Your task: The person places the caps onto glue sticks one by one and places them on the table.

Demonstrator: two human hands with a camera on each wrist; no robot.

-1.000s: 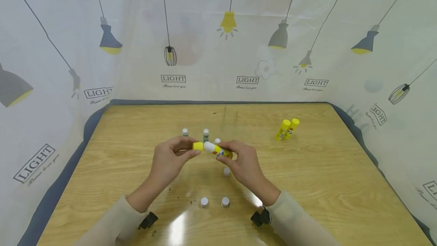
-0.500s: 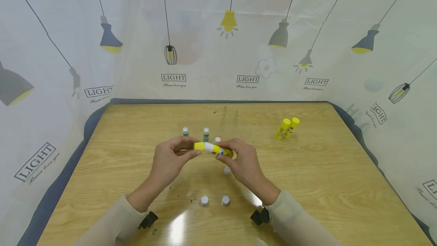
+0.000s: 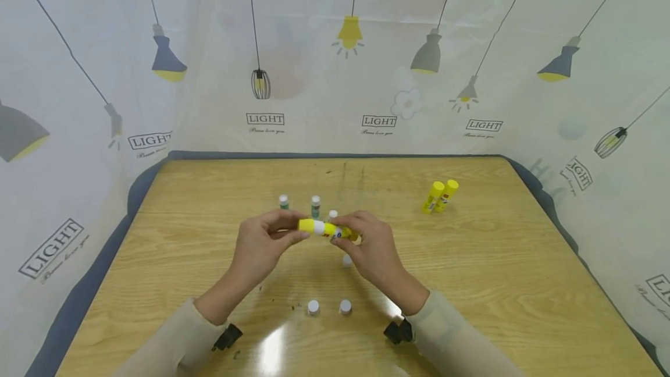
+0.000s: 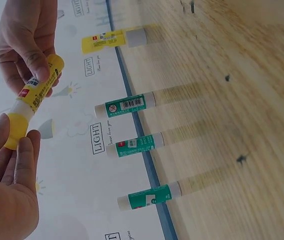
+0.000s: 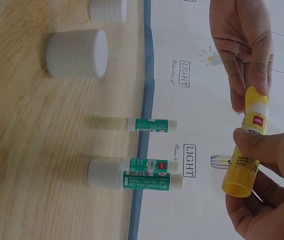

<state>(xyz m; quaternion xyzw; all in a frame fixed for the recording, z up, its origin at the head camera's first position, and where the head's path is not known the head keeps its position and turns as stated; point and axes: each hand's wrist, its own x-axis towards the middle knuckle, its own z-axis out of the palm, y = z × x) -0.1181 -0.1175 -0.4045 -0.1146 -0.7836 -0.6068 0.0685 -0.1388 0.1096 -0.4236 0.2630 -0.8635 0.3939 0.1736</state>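
Above the middle of the table, my left hand (image 3: 262,244) pinches the yellow cap (image 4: 16,131) between thumb and fingers. My right hand (image 3: 374,249) grips the yellow body of a glue stick (image 5: 247,145), tilted with its white end toward the left. The cap covers the tip of that white end, and a white band shows between cap and body. Behind the hands stand three green glue sticks with white tops, such as the middle green glue stick (image 4: 136,145); the hands partly hide some of them in the head view.
Two yellow glue sticks (image 3: 434,198) stand close together at the back right. Small white caps stand nearer the front, one left (image 3: 313,307) and one right (image 3: 345,307), with another white cap (image 3: 348,260) under my right hand. A printed curtain (image 3: 324,92) encloses the wooden table (image 3: 502,284).
The yellow cap and the glue stick's white end were apart one second ago; they have come together, and less white shows now. The hands have otherwise barely moved.
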